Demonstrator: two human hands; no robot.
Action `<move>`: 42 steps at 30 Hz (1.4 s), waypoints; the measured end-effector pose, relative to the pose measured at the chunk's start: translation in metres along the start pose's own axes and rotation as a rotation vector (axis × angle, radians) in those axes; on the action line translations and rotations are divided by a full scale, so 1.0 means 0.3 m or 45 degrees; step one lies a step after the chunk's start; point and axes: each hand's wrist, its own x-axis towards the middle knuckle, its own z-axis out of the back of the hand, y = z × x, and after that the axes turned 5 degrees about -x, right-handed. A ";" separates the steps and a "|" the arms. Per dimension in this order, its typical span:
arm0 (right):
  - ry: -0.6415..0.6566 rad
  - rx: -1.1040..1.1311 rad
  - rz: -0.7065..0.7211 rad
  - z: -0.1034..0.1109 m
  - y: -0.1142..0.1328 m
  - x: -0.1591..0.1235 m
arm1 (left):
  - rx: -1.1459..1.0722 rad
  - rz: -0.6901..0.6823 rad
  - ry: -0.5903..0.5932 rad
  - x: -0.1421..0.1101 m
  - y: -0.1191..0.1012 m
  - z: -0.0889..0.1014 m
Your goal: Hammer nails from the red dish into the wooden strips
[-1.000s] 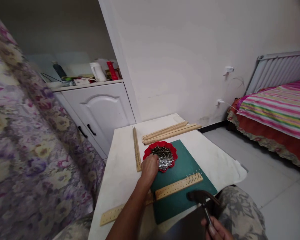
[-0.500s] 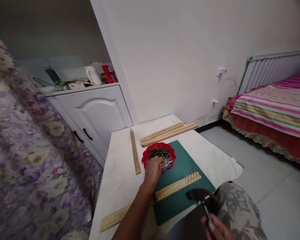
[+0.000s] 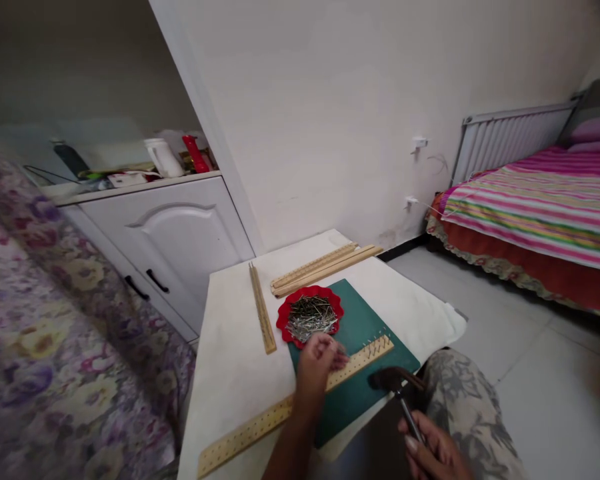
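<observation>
My right hand grips a hammer by its handle, the dark head over the near right edge of a green mat. My left hand hovers above a wooden strip with rows of small holes, its fingers drawn together; what they hold is too small to make out. Several nails stand in the strip's right end. Just beyond my left hand is a red scalloped bowl full of loose nails. A perforated wooden length extends to the lower left, partly behind my left forearm.
Bundled wooden strips lie at the back of the white table, and a narrow strip lies left of the bowl. A white cabinet and floral curtain are on the left; a bed is on the right.
My left hand has come out of the nail bowl and moved nearer, over the wooden strip. The hammer stays in my right hand. The view has shifted slightly to the right.
</observation>
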 end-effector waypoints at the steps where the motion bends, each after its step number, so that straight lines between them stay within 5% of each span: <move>1: 0.009 -0.001 0.016 0.000 0.005 -0.002 | -0.082 0.084 0.059 -0.037 0.024 -0.024; 6: -0.058 -0.022 0.088 -0.011 0.057 -0.021 | -0.374 0.332 0.235 -0.207 0.120 -0.118; 12: -0.128 0.004 0.174 -0.031 0.093 -0.041 | -0.326 0.283 0.390 -0.275 0.161 -0.128; 20: -0.105 -0.113 0.148 -0.029 0.063 -0.069 | 0.737 -0.393 0.620 -0.312 0.110 -0.085; 24: -0.070 -0.135 0.128 -0.043 0.068 -0.068 | 1.037 -0.551 0.639 -0.323 0.114 -0.083; 29: -0.049 -0.133 0.071 -0.037 0.034 -0.044 | 0.936 -0.446 0.470 -0.279 0.112 -0.053; 36: -0.031 -0.166 0.034 -0.027 0.007 -0.023 | 0.621 -0.171 0.114 -0.089 0.070 -0.054; 42: -0.093 -0.151 -0.020 -0.023 -0.003 -0.019 | 0.712 -0.372 0.072 0.032 0.096 -0.072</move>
